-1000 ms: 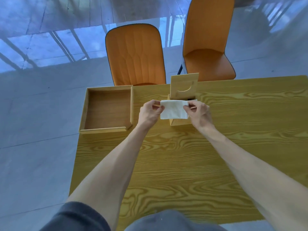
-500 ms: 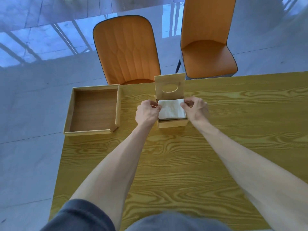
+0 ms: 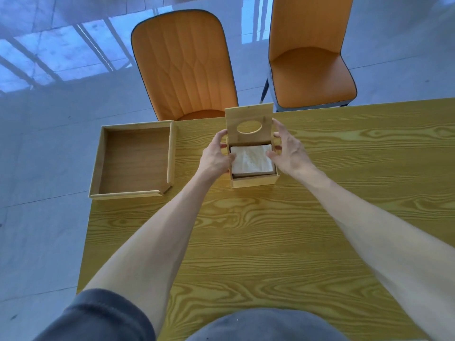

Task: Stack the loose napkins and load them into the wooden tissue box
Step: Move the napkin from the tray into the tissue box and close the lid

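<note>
A stack of white napkins (image 3: 251,159) lies inside the wooden tissue box (image 3: 256,180), which stands on the table. Its lid (image 3: 248,121), with an oval hole, stands upright at the back. My left hand (image 3: 216,156) is at the box's left side, fingers curled near the lid's edge and thumb by the napkins. My right hand (image 3: 290,151) hovers at the box's right side with fingers spread, fingertips near the napkins' right edge. Neither hand grips anything.
A shallow wooden tray (image 3: 98,166) sits at the table's left corner, partly over the edge. The yellow wood-grain table (image 3: 270,242) stretches toward me. Two orange chairs (image 3: 184,65) (image 3: 310,60) stand beyond the far edge on a grey floor.
Both hands lowered the napkin stack into the box and let go of it. The fingers have spread apart at the box's sides.
</note>
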Demonstrator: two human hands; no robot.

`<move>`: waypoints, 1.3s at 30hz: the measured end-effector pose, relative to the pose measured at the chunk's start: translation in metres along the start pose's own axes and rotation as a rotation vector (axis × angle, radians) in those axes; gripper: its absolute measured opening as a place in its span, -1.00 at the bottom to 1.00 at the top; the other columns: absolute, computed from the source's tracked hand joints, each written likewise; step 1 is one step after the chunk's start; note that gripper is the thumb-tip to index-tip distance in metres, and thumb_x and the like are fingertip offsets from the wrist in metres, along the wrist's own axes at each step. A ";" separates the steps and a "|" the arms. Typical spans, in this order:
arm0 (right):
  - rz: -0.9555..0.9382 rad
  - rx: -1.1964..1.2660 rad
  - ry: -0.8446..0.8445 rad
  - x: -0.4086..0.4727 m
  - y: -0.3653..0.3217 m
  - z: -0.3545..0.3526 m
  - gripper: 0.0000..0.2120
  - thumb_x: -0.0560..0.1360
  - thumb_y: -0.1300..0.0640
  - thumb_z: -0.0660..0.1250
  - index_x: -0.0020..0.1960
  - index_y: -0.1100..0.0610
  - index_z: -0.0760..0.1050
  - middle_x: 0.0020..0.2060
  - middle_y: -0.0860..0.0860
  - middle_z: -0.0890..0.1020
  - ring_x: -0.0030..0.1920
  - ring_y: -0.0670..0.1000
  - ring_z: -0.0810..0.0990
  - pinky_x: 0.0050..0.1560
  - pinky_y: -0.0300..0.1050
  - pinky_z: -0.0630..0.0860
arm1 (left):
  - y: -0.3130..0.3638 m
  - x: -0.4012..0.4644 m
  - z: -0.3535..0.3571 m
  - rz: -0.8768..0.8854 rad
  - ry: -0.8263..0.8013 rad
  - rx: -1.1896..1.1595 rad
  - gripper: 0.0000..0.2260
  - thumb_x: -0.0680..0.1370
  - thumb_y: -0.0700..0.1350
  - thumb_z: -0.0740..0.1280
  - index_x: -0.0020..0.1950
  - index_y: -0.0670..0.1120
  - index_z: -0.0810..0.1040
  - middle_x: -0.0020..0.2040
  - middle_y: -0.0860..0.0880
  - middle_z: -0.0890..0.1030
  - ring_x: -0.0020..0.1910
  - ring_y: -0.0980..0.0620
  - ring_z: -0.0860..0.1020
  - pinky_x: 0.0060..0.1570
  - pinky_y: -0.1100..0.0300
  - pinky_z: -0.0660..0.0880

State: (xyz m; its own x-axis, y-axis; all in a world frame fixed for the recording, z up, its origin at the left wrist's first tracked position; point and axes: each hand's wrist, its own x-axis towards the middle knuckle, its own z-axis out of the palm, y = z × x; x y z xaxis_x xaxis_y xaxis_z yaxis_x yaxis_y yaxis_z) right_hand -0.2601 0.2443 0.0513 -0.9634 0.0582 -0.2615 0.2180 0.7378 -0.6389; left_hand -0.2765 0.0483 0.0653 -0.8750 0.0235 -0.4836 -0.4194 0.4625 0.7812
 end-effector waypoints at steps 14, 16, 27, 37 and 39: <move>-0.022 0.145 -0.029 -0.010 0.004 -0.005 -0.40 0.54 0.33 0.34 0.42 -0.06 0.16 0.39 0.23 0.43 0.06 0.13 0.65 0.13 0.11 0.60 | -0.008 -0.005 -0.001 0.048 -0.009 -0.074 -0.49 0.55 -0.35 0.31 0.38 0.13 0.38 0.32 -0.07 0.49 0.01 0.01 0.58 -0.25 0.13 0.65; -0.023 0.185 -0.031 -0.013 0.005 -0.007 -0.50 0.58 0.30 0.30 0.41 -0.01 0.21 0.39 0.23 0.44 0.06 0.10 0.65 0.14 0.06 0.60 | -0.009 -0.006 -0.002 0.034 -0.009 -0.119 -0.56 0.57 -0.32 0.31 0.35 0.09 0.43 0.29 -0.06 0.50 0.04 0.00 0.59 -0.26 0.18 0.62; 0.237 0.632 -0.106 -0.029 -0.010 -0.022 -0.41 0.58 -0.30 0.09 0.40 0.11 0.41 0.46 0.14 0.37 0.39 0.19 0.40 0.24 0.36 0.46 | 0.004 -0.021 -0.007 -0.266 -0.015 -0.346 -0.49 0.55 0.25 0.29 0.41 0.02 0.46 0.23 -0.05 0.55 0.17 -0.18 0.58 0.16 -0.22 0.55; 0.282 0.714 -0.097 -0.039 0.006 -0.021 -0.58 0.49 0.12 0.46 0.32 0.08 0.45 0.20 0.10 0.63 0.19 0.10 0.62 0.10 0.22 0.61 | -0.008 -0.038 -0.009 -0.220 -0.056 -0.333 -0.60 0.54 -0.03 0.42 0.36 -0.01 0.48 0.19 -0.06 0.62 0.08 -0.07 0.63 0.08 -0.03 0.61; 0.280 0.699 -0.070 -0.042 0.007 -0.018 -0.56 0.48 0.15 0.48 0.31 0.09 0.45 0.17 0.09 0.65 0.15 0.08 0.64 0.09 0.21 0.62 | -0.010 -0.040 -0.007 -0.204 -0.049 -0.330 -0.62 0.55 -0.08 0.42 0.35 -0.01 0.49 0.14 -0.03 0.63 0.01 -0.02 0.64 0.03 0.05 0.61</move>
State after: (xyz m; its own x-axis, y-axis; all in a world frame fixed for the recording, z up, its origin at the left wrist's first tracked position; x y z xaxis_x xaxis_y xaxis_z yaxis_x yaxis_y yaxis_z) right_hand -0.2209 0.2588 0.0706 -0.8503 0.1204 -0.5124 0.5240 0.1024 -0.8455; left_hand -0.2388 0.0359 0.0795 -0.7564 0.0070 -0.6541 -0.6457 0.1519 0.7483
